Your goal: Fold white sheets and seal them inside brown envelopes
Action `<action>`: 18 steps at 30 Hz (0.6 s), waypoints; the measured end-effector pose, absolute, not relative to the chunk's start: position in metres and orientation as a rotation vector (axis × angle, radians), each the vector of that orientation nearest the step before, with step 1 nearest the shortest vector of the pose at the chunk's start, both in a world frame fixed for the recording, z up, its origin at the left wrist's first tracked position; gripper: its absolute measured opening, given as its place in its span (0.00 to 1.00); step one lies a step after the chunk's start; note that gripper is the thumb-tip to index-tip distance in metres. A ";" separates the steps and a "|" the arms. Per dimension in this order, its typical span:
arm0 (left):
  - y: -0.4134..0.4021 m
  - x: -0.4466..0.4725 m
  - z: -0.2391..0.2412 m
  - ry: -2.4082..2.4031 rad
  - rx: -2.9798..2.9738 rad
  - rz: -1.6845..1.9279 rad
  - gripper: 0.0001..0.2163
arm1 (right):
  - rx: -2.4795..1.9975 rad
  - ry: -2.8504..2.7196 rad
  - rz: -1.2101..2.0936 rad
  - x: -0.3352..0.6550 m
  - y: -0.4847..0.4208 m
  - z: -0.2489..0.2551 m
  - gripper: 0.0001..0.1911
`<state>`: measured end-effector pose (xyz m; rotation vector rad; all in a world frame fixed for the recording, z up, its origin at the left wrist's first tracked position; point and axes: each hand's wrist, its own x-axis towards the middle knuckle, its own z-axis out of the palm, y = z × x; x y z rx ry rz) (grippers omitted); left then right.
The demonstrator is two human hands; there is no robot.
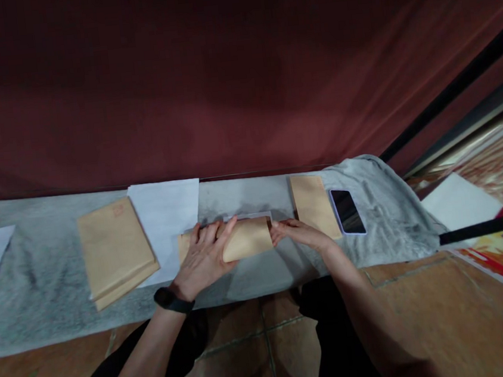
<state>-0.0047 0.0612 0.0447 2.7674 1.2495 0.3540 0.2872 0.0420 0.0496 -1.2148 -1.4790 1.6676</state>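
A brown paper envelope [248, 240] lies in front of me, its right end bulging a little, with a strip of white paper [258, 216] showing along its far edge. My left hand [207, 256], a dark band on its wrist, rests flat across the left part of the envelope with fingers and thumb spread. At the envelope's right end, my right hand [294, 232] has its fingers closed on the edge; the fingertips are partly hidden there.
Left of my hands are white sheets [168, 212] and a stack of brown envelopes [113, 245]. To the right lie another brown envelope [314, 206] and a phone [348, 211]. A grey cloth [389, 216] covers the narrow surface, and a dark red curtain [241, 93] hangs behind.
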 end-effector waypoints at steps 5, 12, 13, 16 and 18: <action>0.067 -0.022 0.043 1.310 2.777 0.340 0.48 | -1.347 -1.539 1.526 0.286 0.046 0.042 0.31; 0.070 -0.035 0.040 1.373 2.777 0.350 0.48 | -1.713 -1.603 1.103 0.267 0.048 0.035 0.21; 0.069 -0.034 0.041 1.377 2.779 0.363 0.48 | -1.737 -1.569 1.117 0.263 0.049 0.034 0.21; 0.069 -0.034 0.043 1.374 2.788 0.408 0.46 | -1.705 -1.503 1.292 0.253 0.050 0.028 0.17; 0.070 -0.035 0.042 1.372 2.778 0.425 0.45 | -1.655 -1.486 1.385 0.247 0.051 0.024 0.12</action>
